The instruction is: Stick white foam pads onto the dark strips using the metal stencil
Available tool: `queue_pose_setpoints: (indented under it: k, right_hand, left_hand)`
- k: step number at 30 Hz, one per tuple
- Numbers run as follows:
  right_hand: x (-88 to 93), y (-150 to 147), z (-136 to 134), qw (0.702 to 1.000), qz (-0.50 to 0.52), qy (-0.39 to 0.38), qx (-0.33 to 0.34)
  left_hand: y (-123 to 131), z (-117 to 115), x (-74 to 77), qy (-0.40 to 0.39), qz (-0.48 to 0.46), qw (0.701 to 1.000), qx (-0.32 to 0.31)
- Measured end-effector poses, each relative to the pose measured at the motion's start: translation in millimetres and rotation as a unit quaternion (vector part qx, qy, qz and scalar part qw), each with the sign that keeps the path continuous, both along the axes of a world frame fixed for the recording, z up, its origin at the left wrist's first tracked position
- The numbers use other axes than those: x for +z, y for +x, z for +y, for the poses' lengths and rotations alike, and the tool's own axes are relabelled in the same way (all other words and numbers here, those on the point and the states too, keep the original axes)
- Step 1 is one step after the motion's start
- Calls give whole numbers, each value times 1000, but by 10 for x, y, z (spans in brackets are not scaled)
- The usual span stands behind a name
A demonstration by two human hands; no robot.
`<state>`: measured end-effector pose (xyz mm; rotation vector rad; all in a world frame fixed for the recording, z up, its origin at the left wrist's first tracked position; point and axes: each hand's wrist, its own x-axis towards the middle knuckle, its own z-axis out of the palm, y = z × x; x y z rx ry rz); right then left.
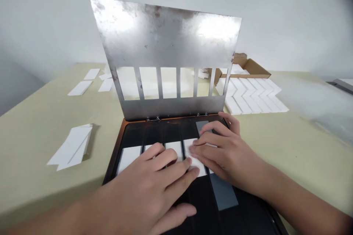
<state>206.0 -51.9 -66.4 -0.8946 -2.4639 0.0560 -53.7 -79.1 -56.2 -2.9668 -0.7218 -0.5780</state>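
A black tray (pixel 154 132) with raised dividers lies before me, several white rectangular cards (pixel 131 156) set side by side across its slots. My left hand (pixel 154 176) reaches over the middle cards, its fingers outstretched and the index fingertip on the lower part of one white card (pixel 200 167). On the upper part of that same card rest the fingertips of my right hand (pixel 223 150), fingers apart. Under the right hand runs a slot with a grey strip (pixel 224 192); the card there is mostly covered. Neither hand grips anything visible.
A metal plate (pixel 168 40) with a row of rectangular windows stands raised, hinged at the tray's back. Stacked white cards (pixel 71 145) lie left, and loose ones (pixel 79 88) farther back. Rows of white cards (pixel 253 97) and a cardboard box (pixel 257 69) sit back right.
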Motion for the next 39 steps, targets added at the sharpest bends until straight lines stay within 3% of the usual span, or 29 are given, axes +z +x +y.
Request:
queue_pose_setpoints:
  k: [26, 34, 39]
  right_hand:
    - [20, -33, 6, 1000, 16, -16, 3]
    - [77, -32, -4, 999, 3, -34, 1]
    - [204, 1, -21, 992, 31, -109, 49]
  left_hand:
    - [-13, -22, -3, 9, -2, 1000, -1]
    - [-28, 28, 58, -17, -14, 1000, 11]
    - [-48, 67, 30, -27, 3, 1000, -14]
